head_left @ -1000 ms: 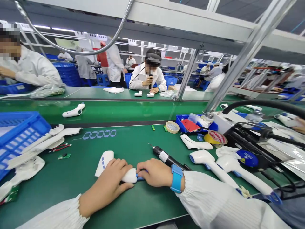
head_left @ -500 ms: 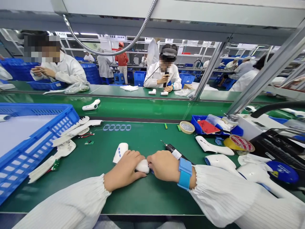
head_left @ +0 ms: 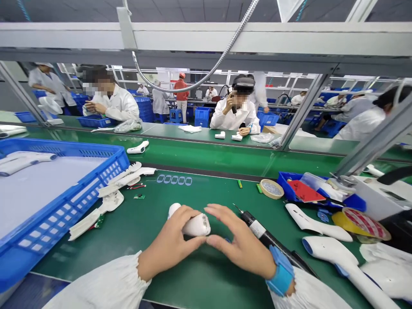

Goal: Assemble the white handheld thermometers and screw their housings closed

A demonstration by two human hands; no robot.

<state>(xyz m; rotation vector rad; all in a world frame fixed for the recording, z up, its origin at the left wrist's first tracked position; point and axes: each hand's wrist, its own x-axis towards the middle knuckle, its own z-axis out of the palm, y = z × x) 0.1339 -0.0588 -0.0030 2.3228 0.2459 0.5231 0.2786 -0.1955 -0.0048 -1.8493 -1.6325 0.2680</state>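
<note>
My left hand (head_left: pixel 169 242) is wrapped over a white thermometer (head_left: pixel 197 225), a gun-shaped handheld one lying on the green bench. Its open handle end points right, towards my other hand, and my fingers hide part of its body. Off that end, my right hand (head_left: pixel 240 240) is held with thumb and fingers apart and nothing between them. A blue wristband (head_left: pixel 280 272) circles the right wrist. Just beyond the right hand lies a black electric screwdriver (head_left: pixel 265 236), its bit pointing away to the left. A small dark blue piece shows partly behind the right hand.
At left stands a blue basket (head_left: pixel 111 165) beside white shell halves (head_left: pixel 111 201) and a small circuit board (head_left: pixel 139 196). Clear window pieces (head_left: pixel 174 180) lie farther back. Right are a dish of screws (head_left: pixel 272 189), a blue tray (head_left: pixel 355 204), tape (head_left: pixel 360 224) and white housings (head_left: pixel 331 249). Co-workers sit opposite.
My right hand has let go of the thermometer's handle end and opened, drawing slightly away. My left hand keeps its hold, and the handle end is now exposed. The view has tilted up and shifted left.
</note>
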